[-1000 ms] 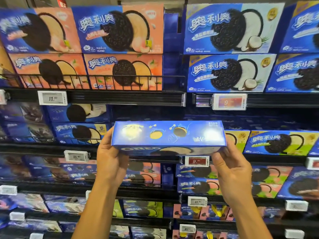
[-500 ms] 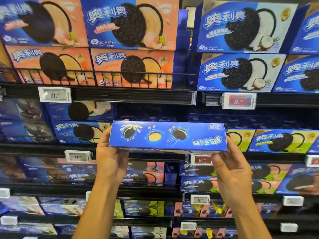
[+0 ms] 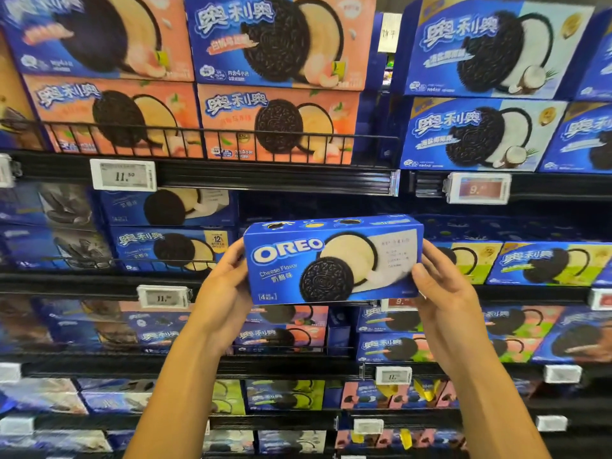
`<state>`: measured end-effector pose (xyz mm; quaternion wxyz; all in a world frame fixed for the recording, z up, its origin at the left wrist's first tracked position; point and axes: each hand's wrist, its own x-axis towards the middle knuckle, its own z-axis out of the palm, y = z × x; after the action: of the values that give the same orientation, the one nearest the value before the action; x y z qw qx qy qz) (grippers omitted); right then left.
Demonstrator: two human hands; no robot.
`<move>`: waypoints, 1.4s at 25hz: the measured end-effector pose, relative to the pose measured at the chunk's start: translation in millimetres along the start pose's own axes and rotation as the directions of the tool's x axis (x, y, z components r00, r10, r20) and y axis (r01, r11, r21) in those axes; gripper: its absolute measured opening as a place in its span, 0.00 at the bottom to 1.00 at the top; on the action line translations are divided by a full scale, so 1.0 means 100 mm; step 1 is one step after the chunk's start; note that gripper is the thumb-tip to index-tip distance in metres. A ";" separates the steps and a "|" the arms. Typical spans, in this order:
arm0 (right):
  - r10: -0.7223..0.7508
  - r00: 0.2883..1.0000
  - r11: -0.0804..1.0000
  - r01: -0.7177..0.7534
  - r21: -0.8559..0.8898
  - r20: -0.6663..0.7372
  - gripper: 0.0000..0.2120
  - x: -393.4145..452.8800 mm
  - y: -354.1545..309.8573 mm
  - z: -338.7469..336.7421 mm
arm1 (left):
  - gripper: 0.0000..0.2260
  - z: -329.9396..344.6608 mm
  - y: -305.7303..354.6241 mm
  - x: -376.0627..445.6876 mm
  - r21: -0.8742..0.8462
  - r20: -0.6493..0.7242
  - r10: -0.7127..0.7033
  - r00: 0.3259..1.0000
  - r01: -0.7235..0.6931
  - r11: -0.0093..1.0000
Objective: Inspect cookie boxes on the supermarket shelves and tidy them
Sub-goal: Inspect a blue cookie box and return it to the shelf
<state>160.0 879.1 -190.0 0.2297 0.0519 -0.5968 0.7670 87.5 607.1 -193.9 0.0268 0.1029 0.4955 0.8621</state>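
Note:
I hold a blue Oreo cheese-flavour cookie box [image 3: 331, 260] in front of the second shelf, its front face turned toward me. My left hand [image 3: 225, 286] grips the box's left end. My right hand [image 3: 440, 286] grips its right end, thumb on the front face. Behind the box is a dark gap [image 3: 314, 205] in the shelf row. Matching blue cheese-flavour boxes [image 3: 165, 226] are stacked two high just left of that gap.
Peach-coloured boxes [image 3: 275, 124] sit above behind a black wire rail [image 3: 215, 140]. Blue coconut boxes [image 3: 480, 134] fill the upper right. Yellow-green boxes [image 3: 543, 263] stand right of my hands. Price tags [image 3: 123, 174] line the shelf edges. Lower shelves hold several more boxes.
The box has rotated in my hands from showing its narrow top panel to showing its large front face. The camera has moved closer and slightly left.

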 end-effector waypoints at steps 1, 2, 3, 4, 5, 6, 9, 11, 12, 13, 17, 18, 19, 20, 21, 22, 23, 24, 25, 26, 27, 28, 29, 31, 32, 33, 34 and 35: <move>0.036 0.999 0.999 -0.036 0.016 -0.003 0.17 0.00 -0.03 0.01 | 0.14 -0.03 0.00 -0.01 -0.006 0.006 -0.026 1.000 0.026 1.000; 0.062 0.998 0.998 -0.062 0.024 -0.004 0.16 0.00 -0.06 0.03 | 0.14 -0.06 0.01 -0.03 -0.008 0.011 -0.042 0.999 0.042 0.999; 0.083 0.997 0.996 -0.083 0.022 -0.002 0.16 0.00 -0.10 0.05 | 0.13 -0.08 0.01 -0.04 -0.006 0.017 -0.053 0.998 0.053 0.999; 0.102 0.995 0.995 -0.102 0.008 -0.001 0.15 0.00 -0.14 0.06 | 0.13 -0.10 0.02 -0.05 0.000 0.024 -0.060 0.998 0.060 0.998; 0.120 0.993 0.993 -0.120 -0.008 -0.006 0.16 0.01 -0.17 0.08 | 0.12 -0.10 0.04 -0.05 0.007 0.034 -0.063 0.997 0.063 0.998; 0.132 0.991 0.991 -0.132 -0.022 -0.017 0.18 0.01 -0.20 0.10 | 0.12 -0.10 0.07 -0.06 0.013 0.040 -0.063 0.997 0.063 0.998; 0.146 0.988 0.988 -0.148 -0.037 -0.054 0.21 0.00 -0.25 0.16 | 0.11 -0.11 0.14 -0.04 0.027 0.032 -0.051 0.998 0.051 0.998; 0.151 0.987 0.987 -0.153 -0.047 -0.048 0.19 -0.03 -0.25 0.17 | 0.11 -0.10 0.17 -0.04 0.032 0.049 -0.043 0.998 0.041 0.999; 0.161 0.986 0.985 -0.163 -0.049 -0.047 0.18 -0.04 -0.25 0.18 | 0.12 -0.11 0.18 -0.04 0.017 0.052 -0.050 0.997 0.050 0.999; 0.176 0.983 0.983 -0.178 -0.039 -0.051 0.19 -0.06 -0.26 0.19 | 0.14 -0.12 0.18 -0.05 -0.012 0.047 -0.071 0.996 0.072 0.997; 0.205 0.978 0.979 -0.204 0.023 -0.042 0.18 -0.09 -0.29 0.20 | 0.18 -0.13 0.14 -0.08 -0.107 0.043 -0.158 0.986 0.162 0.981; 0.204 0.978 0.979 -0.203 0.028 -0.037 0.17 -0.10 -0.30 0.21 | 0.18 -0.13 0.12 -0.09 -0.115 0.042 -0.166 0.985 0.170 0.979; 0.206 0.978 0.978 -0.205 0.033 -0.032 0.17 -0.10 -0.29 0.21 | 0.17 -0.14 0.12 -0.10 -0.128 0.043 -0.175 0.984 0.179 0.975; 0.209 0.977 0.977 -0.208 0.039 -0.029 0.17 -0.11 -0.29 0.22 | 0.16 -0.15 0.11 -0.10 -0.147 0.047 -0.189 0.981 0.194 0.970; 0.214 0.976 0.976 -0.213 0.046 -0.028 0.17 -0.12 -0.29 0.24 | 0.15 -0.16 0.11 -0.12 -0.172 0.053 -0.208 0.977 0.214 0.962; 0.217 0.976 0.975 -0.216 0.052 -0.026 0.17 -0.13 -0.29 0.25 | 0.15 -0.17 0.12 -0.13 -0.199 0.064 -0.227 0.972 0.235 0.951; 0.216 0.976 0.975 -0.215 0.056 -0.022 0.17 -0.13 -0.28 0.25 | 0.16 -0.17 0.11 -0.14 -0.230 0.078 -0.243 0.967 0.255 0.939; 0.210 0.978 0.976 -0.209 0.057 -0.014 0.17 -0.14 -0.27 0.25 | 0.18 -0.17 0.10 -0.16 -0.268 0.096 -0.251 0.963 0.268 0.925; 0.201 0.980 0.978 -0.201 0.057 -0.001 0.17 -0.15 -0.26 0.24 | 0.18 -0.16 0.08 -0.18 -0.320 0.130 -0.251 0.959 0.280 0.905; 0.193 0.981 0.980 -0.194 0.054 0.011 0.17 -0.15 -0.26 0.24 | 0.19 -0.15 0.05 -0.20 -0.381 0.178 -0.243 0.954 0.294 0.877; 0.189 0.982 0.981 -0.190 0.050 0.022 0.16 -0.17 -0.25 0.24 | 0.19 -0.13 0.01 -0.23 -0.435 0.216 -0.233 0.948 0.307 0.847; 0.191 0.981 0.981 -0.192 0.043 0.023 0.16 -0.17 -0.24 0.24 | 0.20 -0.12 -0.01 -0.25 -0.473 0.229 -0.226 0.947 0.311 0.824; 0.195 0.981 0.980 -0.196 0.022 0.013 0.15 -0.18 -0.23 0.25 | 0.20 -0.11 -0.03 -0.26 -0.493 0.221 -0.220 0.950 0.304 0.815; 0.183 0.980 0.977 -0.190 -0.097 -0.076 0.13 -0.20 -0.23 0.26 | 0.21 -0.08 -0.01 -0.28 -0.473 0.174 -0.200 0.964 0.260 0.842; 0.143 0.979 0.971 -0.167 -0.170 -0.145 0.12 -0.21 -0.26 0.27 | 0.21 -0.06 0.02 -0.29 -0.429 0.153 -0.181 0.971 0.230 0.874; 0.075 0.978 0.966 -0.120 -0.230 -0.195 0.12 -0.24 -0.31 0.30 | 0.22 -0.04 0.05 -0.31 -0.369 0.138 -0.158 0.978 0.199 0.908; 0.002 0.981 0.959 -0.057 -0.277 -0.192 0.12 -0.29 -0.38 0.35 | 0.22 0.00 0.08 -0.33 -0.303 0.128 -0.129 0.983 0.163 0.939; -0.055 0.989 0.949 0.009 -0.315 -0.138 0.12 -0.34 -0.44 0.43 | 0.22 0.05 0.10 -0.35 -0.232 0.118 -0.096 0.988 0.121 0.965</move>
<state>200.5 837.0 -150.4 0.2902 -0.0316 -0.6917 0.6605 123.1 600.4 -187.9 0.1125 0.1173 0.3911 0.9059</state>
